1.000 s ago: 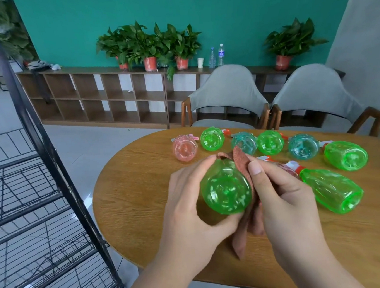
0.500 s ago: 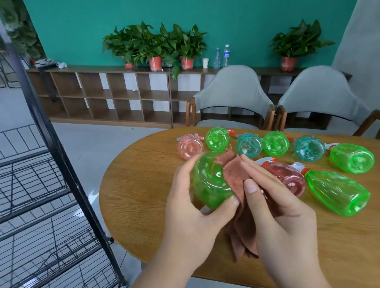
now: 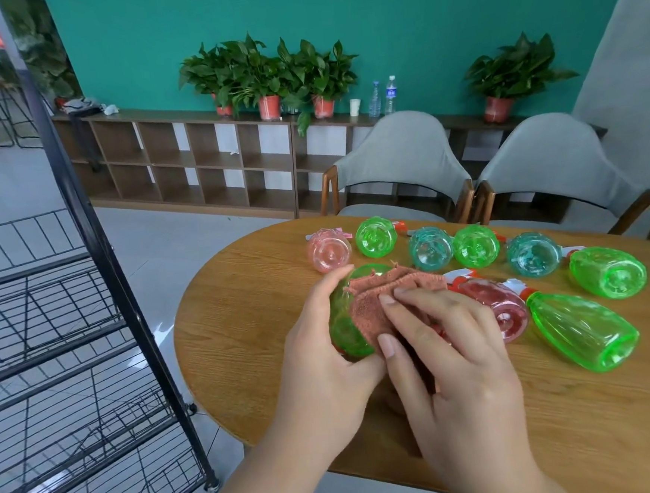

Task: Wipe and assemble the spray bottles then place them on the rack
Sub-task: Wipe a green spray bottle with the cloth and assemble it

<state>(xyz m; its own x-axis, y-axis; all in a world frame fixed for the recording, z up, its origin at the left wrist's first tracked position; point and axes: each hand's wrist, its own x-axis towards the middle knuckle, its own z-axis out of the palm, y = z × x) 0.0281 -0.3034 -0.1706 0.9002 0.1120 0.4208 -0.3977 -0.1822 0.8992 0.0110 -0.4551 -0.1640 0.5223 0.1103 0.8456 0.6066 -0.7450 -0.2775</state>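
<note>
My left hand grips a green spray bottle above the wooden table. A pink cloth is draped over the bottle's right side, and my right hand presses it against the bottle with thumb and fingers. Most of the bottle is hidden by the cloth and my hands. Several other bottles lie on the table: a pink one, green ones, teal ones and a red one.
A black wire rack on wheels stands left of the table. Two grey chairs sit behind the table. A low wooden shelf unit with potted plants lines the teal wall.
The bottle has turned from base-toward-me to side-on. The cloth has come up over its side, and my right hand has slid left over it.
</note>
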